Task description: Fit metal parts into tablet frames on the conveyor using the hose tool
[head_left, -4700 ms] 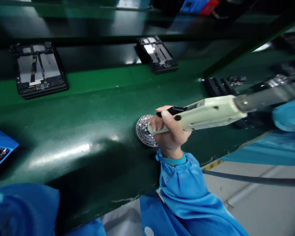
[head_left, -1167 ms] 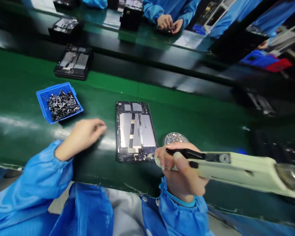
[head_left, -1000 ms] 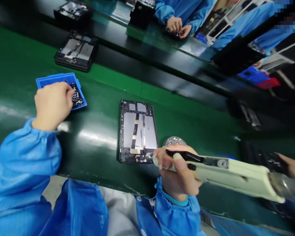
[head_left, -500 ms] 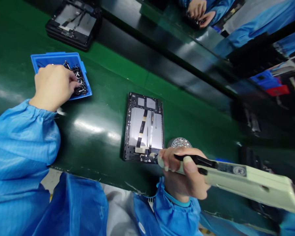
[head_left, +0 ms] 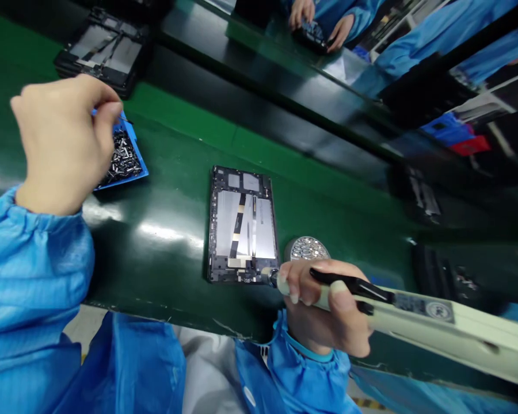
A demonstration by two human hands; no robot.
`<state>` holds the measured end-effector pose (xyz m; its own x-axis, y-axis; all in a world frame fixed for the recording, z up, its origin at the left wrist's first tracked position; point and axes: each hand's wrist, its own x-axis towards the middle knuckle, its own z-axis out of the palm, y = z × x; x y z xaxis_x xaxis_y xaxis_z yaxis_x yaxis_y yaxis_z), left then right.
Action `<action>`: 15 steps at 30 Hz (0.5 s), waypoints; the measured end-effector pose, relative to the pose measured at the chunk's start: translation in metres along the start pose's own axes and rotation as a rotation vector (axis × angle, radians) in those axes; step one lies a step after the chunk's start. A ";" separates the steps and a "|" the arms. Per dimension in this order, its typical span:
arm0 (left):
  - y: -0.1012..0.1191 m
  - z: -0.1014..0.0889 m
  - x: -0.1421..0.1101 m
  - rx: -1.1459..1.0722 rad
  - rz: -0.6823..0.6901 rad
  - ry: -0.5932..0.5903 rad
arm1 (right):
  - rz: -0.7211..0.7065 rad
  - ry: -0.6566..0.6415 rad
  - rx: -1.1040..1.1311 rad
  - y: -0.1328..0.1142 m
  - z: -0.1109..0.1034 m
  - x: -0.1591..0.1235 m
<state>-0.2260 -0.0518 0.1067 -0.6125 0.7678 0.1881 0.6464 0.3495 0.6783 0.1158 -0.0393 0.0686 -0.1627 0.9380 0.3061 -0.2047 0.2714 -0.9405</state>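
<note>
An opened tablet back (head_left: 242, 225) lies on the green belt (head_left: 168, 190) in front of me. My right hand (head_left: 328, 310) is wrapped round a cream electric screwdriver (head_left: 435, 330), its tip resting at the tablet's near right corner. My left hand (head_left: 63, 141) is raised above the blue parts tray (head_left: 127, 161), fingers pinched on a small thin metal part. A round perforated screw dish (head_left: 307, 248) sits just right of the tablet, partly behind my right hand.
Another opened tablet (head_left: 101, 49) lies at the far left of the belt. Across the line, another person's hands (head_left: 317, 23) work on a device. Dark fixtures (head_left: 423, 198) stand to the right. The belt's near edge runs just below the tablet.
My left hand has lifted out of the blue tray with a small part pinched in its fingers. The right hand and screwdriver stay at the tablet's near corner.
</note>
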 end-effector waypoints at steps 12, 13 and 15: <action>0.067 0.089 -0.035 -0.046 0.492 -0.399 | -0.135 0.376 0.004 0.011 -0.076 0.041; 0.067 0.094 -0.038 -0.059 0.485 -0.439 | -0.132 0.410 0.005 0.016 -0.080 0.043; 0.066 0.100 -0.041 -0.092 0.472 -0.490 | -0.124 0.460 0.012 0.025 -0.084 0.045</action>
<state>-0.1130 -0.0060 0.0725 0.0160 0.9886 0.1497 0.7388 -0.1126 0.6645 0.1842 0.0274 0.0467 0.3077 0.8975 0.3158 -0.2070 0.3871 -0.8985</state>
